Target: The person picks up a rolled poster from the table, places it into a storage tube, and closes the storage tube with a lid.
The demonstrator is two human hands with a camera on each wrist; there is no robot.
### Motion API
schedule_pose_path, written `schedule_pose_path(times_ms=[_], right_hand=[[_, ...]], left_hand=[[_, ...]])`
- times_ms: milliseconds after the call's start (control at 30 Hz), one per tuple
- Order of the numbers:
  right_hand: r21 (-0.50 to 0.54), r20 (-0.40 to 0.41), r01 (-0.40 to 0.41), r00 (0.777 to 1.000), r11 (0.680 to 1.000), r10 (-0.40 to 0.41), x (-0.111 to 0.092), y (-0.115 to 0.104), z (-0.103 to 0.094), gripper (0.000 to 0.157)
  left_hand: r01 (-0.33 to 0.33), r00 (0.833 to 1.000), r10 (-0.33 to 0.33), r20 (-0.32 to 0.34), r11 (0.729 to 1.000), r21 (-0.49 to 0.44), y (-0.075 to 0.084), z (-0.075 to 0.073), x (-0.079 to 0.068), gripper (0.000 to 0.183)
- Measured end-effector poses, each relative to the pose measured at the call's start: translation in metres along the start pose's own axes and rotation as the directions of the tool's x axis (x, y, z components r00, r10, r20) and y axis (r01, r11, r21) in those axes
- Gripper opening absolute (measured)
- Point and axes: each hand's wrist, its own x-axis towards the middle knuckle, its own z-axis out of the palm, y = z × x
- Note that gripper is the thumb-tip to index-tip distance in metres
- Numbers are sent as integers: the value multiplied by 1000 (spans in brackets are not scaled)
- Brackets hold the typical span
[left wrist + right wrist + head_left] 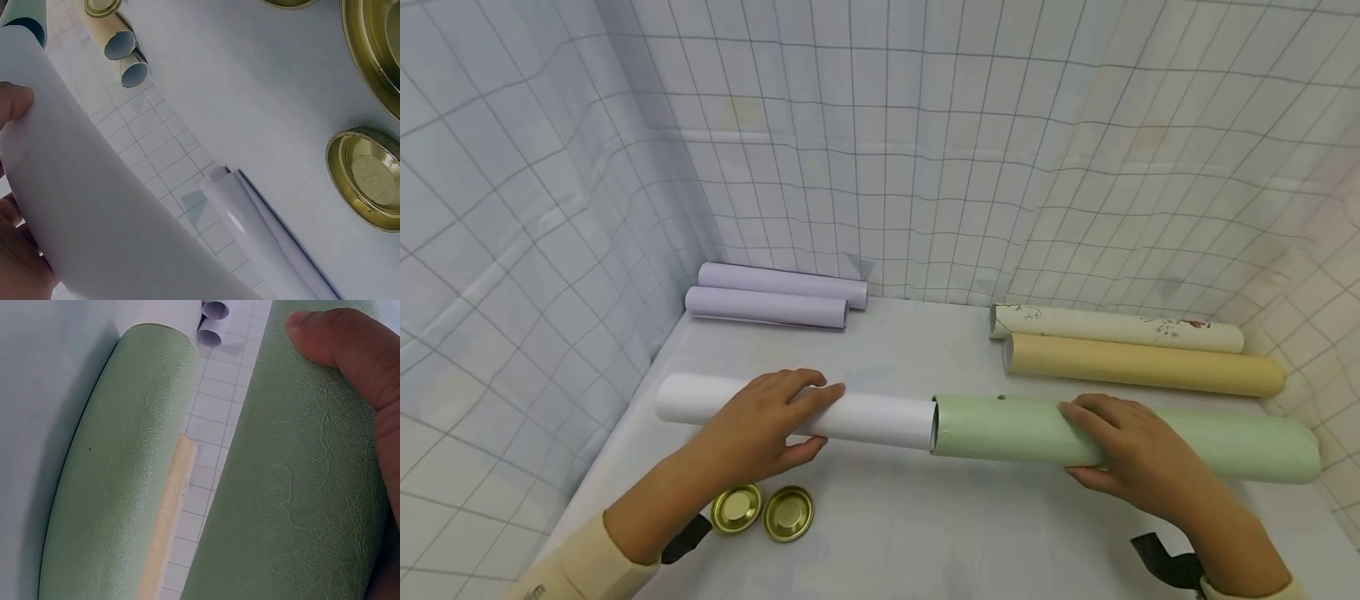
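My left hand (767,421) grips a white paper roll (880,418), with thumb below and fingers over the top. The roll's right end meets the open mouth of a light green roll (1000,429); in the left wrist view it appears to enter that mouth. My right hand (1138,450) holds the green roll around its middle. In the right wrist view, the thumb lies along the held roll's textured surface (294,469). Beside it lies a second green roll (119,462), mostly hidden in the head view.
Two lilac rolls (767,306) lie at the back left. A yellow roll (1135,364) and a cream patterned roll (1112,325) lie at the back right. Gold round lids (788,514) rest near my left forearm. Gridded cloth walls (880,150) surround the white table (925,525).
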Motion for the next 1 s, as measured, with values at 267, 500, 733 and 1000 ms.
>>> schedule_pose_path(times_ms=[267, 500, 733, 1000], right_hand=[[-1, 2, -13, 1000, 1000, 13, -2, -1, 1, 70], [4, -13, -10, 1000, 1000, 10, -1, -3, 2, 69], [9, -25, 3, 1000, 1000, -3, 2, -7, 0, 67], [11, -24, 5, 1000, 1000, -5, 4, -9, 0, 68]], left_hand=[[14, 1000, -14, 4, 1000, -9, 1, 2, -2, 64], [15, 1000, -15, 6, 1000, 0, 2, 4, -3, 65], [0, 1000, 0, -20, 1000, 22, 5, 4, -1, 64], [-10, 999, 11, -32, 999, 35, 11, 6, 3, 64]])
